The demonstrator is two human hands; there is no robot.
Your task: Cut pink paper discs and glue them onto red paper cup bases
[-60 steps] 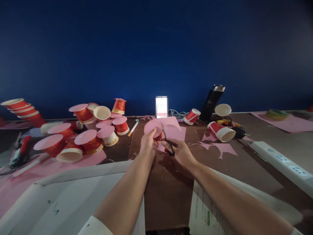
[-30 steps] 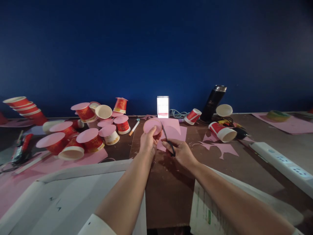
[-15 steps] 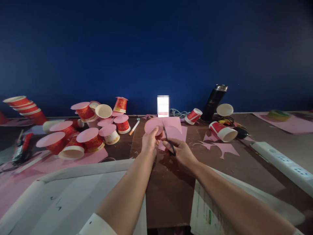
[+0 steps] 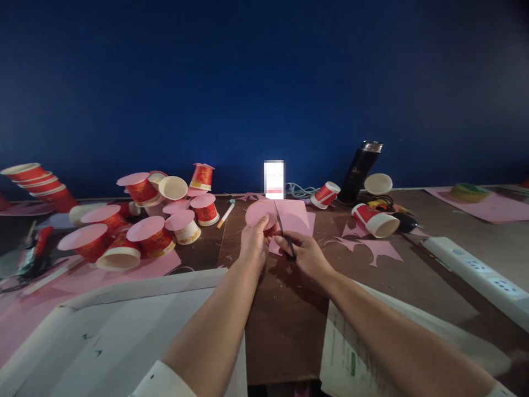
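Note:
My left hand (image 4: 255, 240) pinches a round piece of pink paper (image 4: 258, 213), thumb on top near its lower right. Wrapped round the handles of dark scissors (image 4: 291, 247), my right hand (image 4: 308, 255) is just to the right. The blades point away from me and stand at the right edge of the pink round. Behind the hands lies a larger pink sheet (image 4: 295, 212) on the brown table. The fingers of my left hand under the paper are hidden.
Red paper cups (image 4: 149, 238) topped with pink paper rounds crowd the left. Pink scraps (image 4: 378, 251), a tipped cup (image 4: 374, 221), a black flask (image 4: 359, 173) and a white power strip (image 4: 475, 273) are at the right. A white board (image 4: 136, 336) lies at front left.
The whole view has shifted slightly. Both hands keep their grips, and the paper and scissors stay in almost the same position.

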